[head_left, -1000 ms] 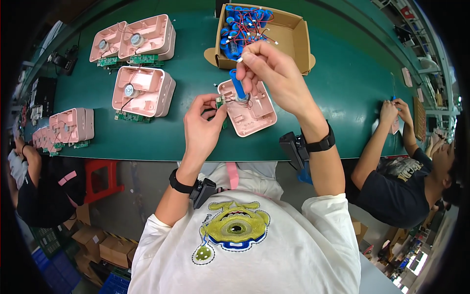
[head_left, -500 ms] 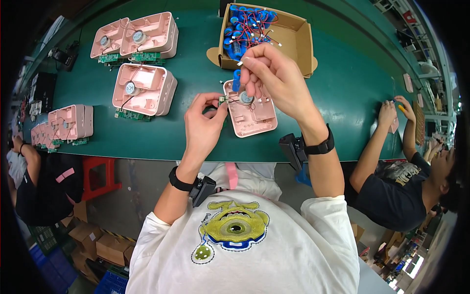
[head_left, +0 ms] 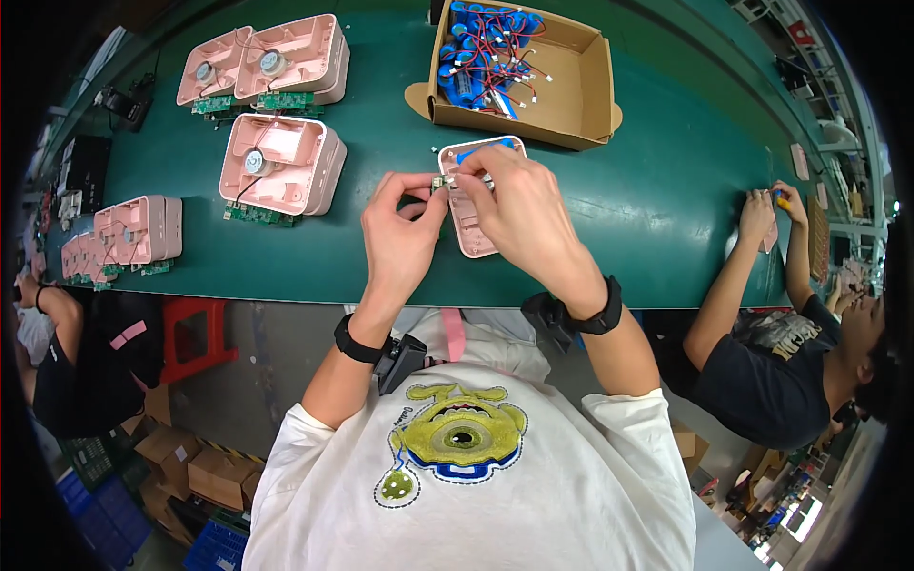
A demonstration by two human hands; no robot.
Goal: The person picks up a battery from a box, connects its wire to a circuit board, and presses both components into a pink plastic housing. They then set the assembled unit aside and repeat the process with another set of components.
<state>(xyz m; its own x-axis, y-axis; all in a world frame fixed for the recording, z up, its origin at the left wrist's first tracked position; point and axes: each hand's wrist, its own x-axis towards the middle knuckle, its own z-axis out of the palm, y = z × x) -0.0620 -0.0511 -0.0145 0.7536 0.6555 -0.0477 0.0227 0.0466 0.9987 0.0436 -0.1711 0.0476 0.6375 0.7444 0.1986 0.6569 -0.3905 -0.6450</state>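
Note:
In front of me a pink plastic housing (head_left: 476,246) lies on the green table, partly covered by my right hand. My left hand (head_left: 405,226) pinches a small green circuit board (head_left: 438,184) at the housing's left edge. My right hand (head_left: 522,198) is closed at the fingertips on a small white connector (head_left: 452,178), right up against the board. Whether the connector is seated in it I cannot tell. A blue cylindrical battery (head_left: 489,147) lies across the far end of the housing, partly hidden by the right hand.
Beyond the housing stands an open cardboard box (head_left: 576,90) with several blue wired batteries (head_left: 466,81). Pink housings (head_left: 319,167) with motors and green boards sit to the left, more at far left (head_left: 143,233). Co-workers work at both sides; one's hands (head_left: 762,214) are at right.
My right hand has come down and toward me, bringing the connector to the board. The blue battery that hung below it now rests in the housing. My left hand stays nearly in place.

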